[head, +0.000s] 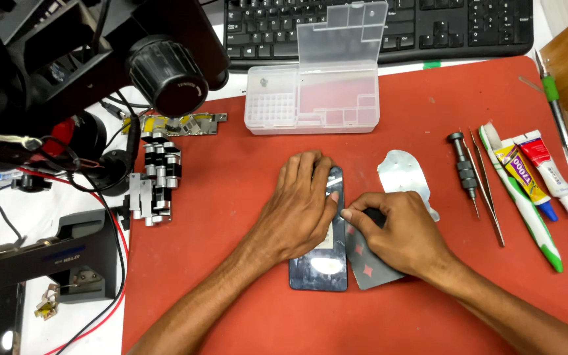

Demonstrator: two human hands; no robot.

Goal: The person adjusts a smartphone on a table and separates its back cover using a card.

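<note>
A dark smartphone (320,268) lies lengthwise on the red mat (231,197). My left hand (300,204) presses flat on the phone's upper half, fingers spread over it. To its right, my right hand (399,230) pinches a playing card (369,269) with red diamonds, its edge set against the phone's right side. A thin silvery sheet (401,172) lies just beyond my right hand.
A clear plastic parts box (313,98) with its lid up stands behind the phone, in front of a black keyboard (389,26). Screwdriver (463,167), tweezers (488,190), toothbrush (524,204) and glue tubes (547,171) lie at right. Microscope arm (87,59), metal clamp (156,181) and cables crowd the left.
</note>
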